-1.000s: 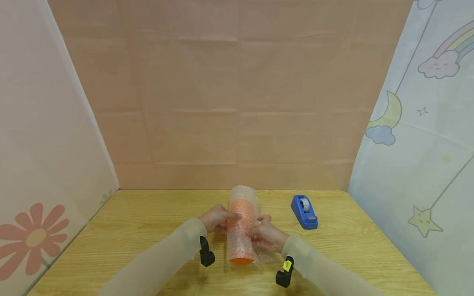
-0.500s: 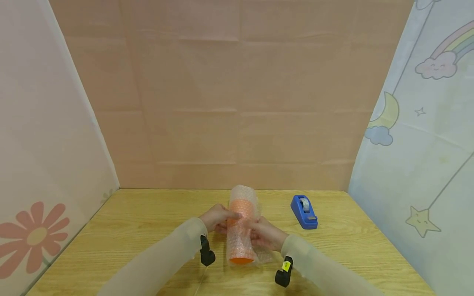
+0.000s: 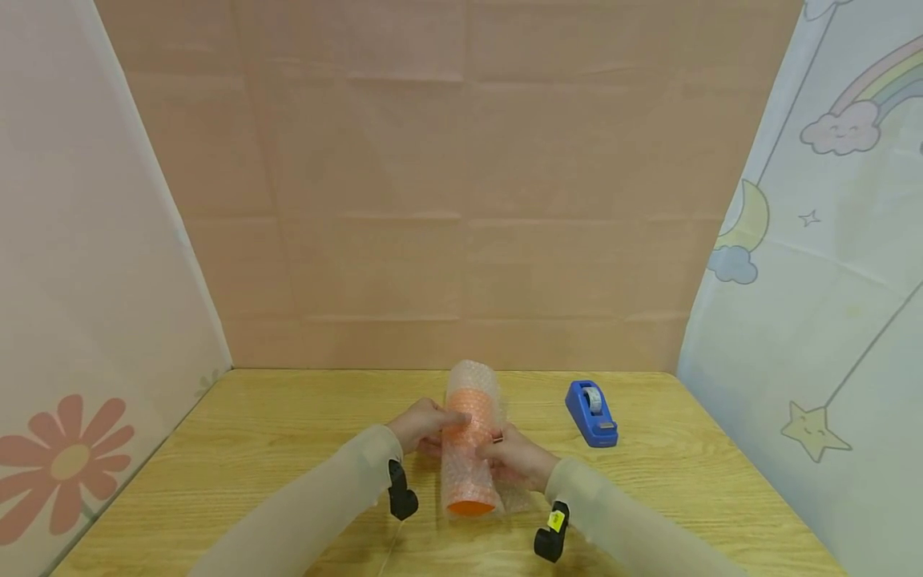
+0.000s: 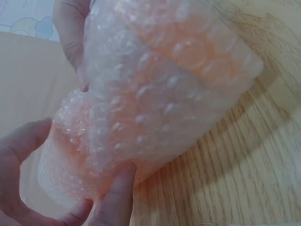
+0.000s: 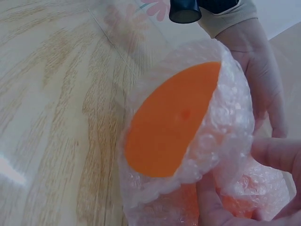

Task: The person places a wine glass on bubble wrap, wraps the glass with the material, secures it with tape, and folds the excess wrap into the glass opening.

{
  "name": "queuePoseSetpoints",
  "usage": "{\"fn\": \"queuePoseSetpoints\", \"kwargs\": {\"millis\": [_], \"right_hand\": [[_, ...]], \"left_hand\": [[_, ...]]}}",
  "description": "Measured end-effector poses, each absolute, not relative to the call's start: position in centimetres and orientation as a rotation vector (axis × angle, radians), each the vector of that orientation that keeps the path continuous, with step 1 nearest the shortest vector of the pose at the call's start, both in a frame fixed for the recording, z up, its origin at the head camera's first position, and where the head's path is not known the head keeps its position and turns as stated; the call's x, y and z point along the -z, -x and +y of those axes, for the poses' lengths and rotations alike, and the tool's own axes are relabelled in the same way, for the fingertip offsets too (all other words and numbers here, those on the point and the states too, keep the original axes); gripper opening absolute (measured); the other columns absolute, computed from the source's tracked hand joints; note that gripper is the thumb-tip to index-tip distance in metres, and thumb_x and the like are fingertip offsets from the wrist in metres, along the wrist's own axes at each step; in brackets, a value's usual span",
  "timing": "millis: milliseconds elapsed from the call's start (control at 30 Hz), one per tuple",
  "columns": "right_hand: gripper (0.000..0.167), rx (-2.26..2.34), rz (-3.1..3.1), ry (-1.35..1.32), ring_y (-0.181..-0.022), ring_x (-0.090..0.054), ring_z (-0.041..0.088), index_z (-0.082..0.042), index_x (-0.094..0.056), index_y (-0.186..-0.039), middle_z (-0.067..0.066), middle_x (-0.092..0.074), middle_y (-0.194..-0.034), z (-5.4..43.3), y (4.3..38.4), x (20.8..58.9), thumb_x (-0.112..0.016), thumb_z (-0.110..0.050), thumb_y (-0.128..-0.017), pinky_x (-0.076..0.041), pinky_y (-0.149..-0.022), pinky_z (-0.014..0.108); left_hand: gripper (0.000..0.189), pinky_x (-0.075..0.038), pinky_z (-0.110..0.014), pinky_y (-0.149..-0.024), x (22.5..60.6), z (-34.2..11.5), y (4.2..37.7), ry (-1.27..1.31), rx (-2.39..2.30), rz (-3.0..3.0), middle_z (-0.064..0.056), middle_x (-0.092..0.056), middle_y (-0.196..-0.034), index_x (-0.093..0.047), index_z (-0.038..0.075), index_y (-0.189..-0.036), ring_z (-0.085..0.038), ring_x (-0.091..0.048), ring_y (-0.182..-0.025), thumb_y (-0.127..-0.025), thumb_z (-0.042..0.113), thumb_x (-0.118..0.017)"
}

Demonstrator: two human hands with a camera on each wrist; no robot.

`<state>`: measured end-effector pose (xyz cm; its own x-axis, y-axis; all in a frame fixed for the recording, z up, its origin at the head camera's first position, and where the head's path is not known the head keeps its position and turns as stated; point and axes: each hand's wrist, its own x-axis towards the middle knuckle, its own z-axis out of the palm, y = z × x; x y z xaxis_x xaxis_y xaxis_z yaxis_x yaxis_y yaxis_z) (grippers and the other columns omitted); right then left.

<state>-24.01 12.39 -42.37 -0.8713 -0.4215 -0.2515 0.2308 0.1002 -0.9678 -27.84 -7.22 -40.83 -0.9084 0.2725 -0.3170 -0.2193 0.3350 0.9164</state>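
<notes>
An orange cylinder (image 5: 174, 120) lies wrapped in bubble wrap (image 3: 472, 375), pointing away from me mid-table. Its flat orange end faces me inside the wrap's open end. My left hand (image 3: 421, 425) grips the roll's left side, thumb on top; its fingers show curled against the wrap in the left wrist view. At the right side, my right hand (image 3: 522, 458) holds the wrap, thumb on top and the other fingers lower down, partly hidden. A loose flap of bubble wrap (image 3: 516, 498) lies on the table below this hand.
A blue tape dispenser (image 3: 593, 413) with a roll of tape stands on the wooden table (image 3: 303, 401), right of the wrapped cylinder. Behind rises a tan cloth backdrop (image 3: 461, 200). Printed curtains flank both sides.
My right hand's raised finger has come in toward the wrap, and its thumb has shifted slightly along the roll. The left hand and the wrapped cylinder stay in place.
</notes>
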Motion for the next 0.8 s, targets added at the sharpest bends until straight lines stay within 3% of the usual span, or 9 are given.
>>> {"fn": "queuePoseSetpoints", "kwargs": {"millis": [100, 200, 467, 600, 700, 800], "right_hand": [[0.051, 1.838, 1.885, 0.205, -0.104, -0.056, 0.026, 0.007, -0.029, -0.129, 0.018, -0.046, -0.124, 12.42, 24.07, 42.48, -0.056, -0.003, -0.087, -0.051, -0.093, 0.041], [0.049, 1.855, 1.87, 0.224, -0.102, -0.057, 0.025, 0.01, -0.033, -0.128, 0.017, -0.051, -0.12, 12.43, 24.18, 42.69, -0.055, -0.001, -0.086, -0.051, -0.092, 0.04], [0.036, 1.852, 1.895, 0.226, -0.096, -0.058, 0.021, 0.012, -0.043, -0.115, 0.014, -0.055, -0.111, 12.47, 24.13, 42.81, -0.055, -0.001, -0.084, -0.053, -0.087, 0.036], [0.035, 1.828, 1.913, 0.209, -0.097, -0.058, 0.021, 0.012, -0.048, -0.115, 0.014, -0.057, -0.112, 12.49, 24.11, 42.68, -0.058, -0.004, -0.085, -0.053, -0.088, 0.035], [0.039, 1.82, 1.911, 0.212, -0.099, -0.059, 0.021, 0.012, -0.047, -0.118, 0.014, -0.058, -0.114, 12.57, 24.09, 42.61, -0.058, -0.005, -0.085, -0.052, -0.09, 0.036], [0.041, 1.831, 1.891, 0.225, -0.1, -0.059, 0.022, 0.014, -0.046, -0.121, 0.015, -0.058, -0.115, 12.63, 24.09, 42.62, -0.057, -0.005, -0.086, -0.052, -0.091, 0.036]], "left_hand": [[0.06, -0.058, -0.038, -0.072, 40.74, -7.36, 27.86, -0.024, -1.636, 2.136, -0.019, -0.057, -0.114, -0.045, -0.007, -0.126, -0.027, -0.064, -0.089, -0.089, 0.036, -0.062], [0.058, -0.059, -0.038, -0.072, 40.62, -7.44, 27.91, 0.004, -1.685, 2.073, -0.023, -0.056, -0.117, -0.041, -0.007, -0.132, -0.029, -0.064, -0.09, -0.089, 0.028, -0.057], [0.041, -0.059, -0.037, -0.071, 40.81, -7.73, 27.84, 0.058, -1.729, 2.049, -0.021, -0.053, -0.108, -0.041, -0.003, -0.116, -0.028, -0.063, -0.085, -0.086, 0.013, -0.064], [0.03, -0.059, -0.038, -0.074, 40.89, -7.56, 27.84, 0.074, -1.73, 2.06, -0.018, -0.061, -0.103, -0.053, -0.006, -0.108, -0.024, -0.065, -0.083, -0.086, 0.011, -0.066], [0.026, -0.058, -0.039, -0.077, 40.94, -7.45, 27.88, 0.067, -1.703, 2.086, -0.014, -0.064, -0.096, -0.062, -0.005, -0.104, -0.022, -0.066, -0.079, -0.086, 0.013, -0.067], [0.032, -0.058, -0.04, -0.078, 41.02, -7.41, 27.93, 0.063, -1.668, 2.097, -0.014, -0.064, -0.094, -0.061, -0.004, -0.109, -0.022, -0.066, -0.077, -0.087, 0.019, -0.066]]}}
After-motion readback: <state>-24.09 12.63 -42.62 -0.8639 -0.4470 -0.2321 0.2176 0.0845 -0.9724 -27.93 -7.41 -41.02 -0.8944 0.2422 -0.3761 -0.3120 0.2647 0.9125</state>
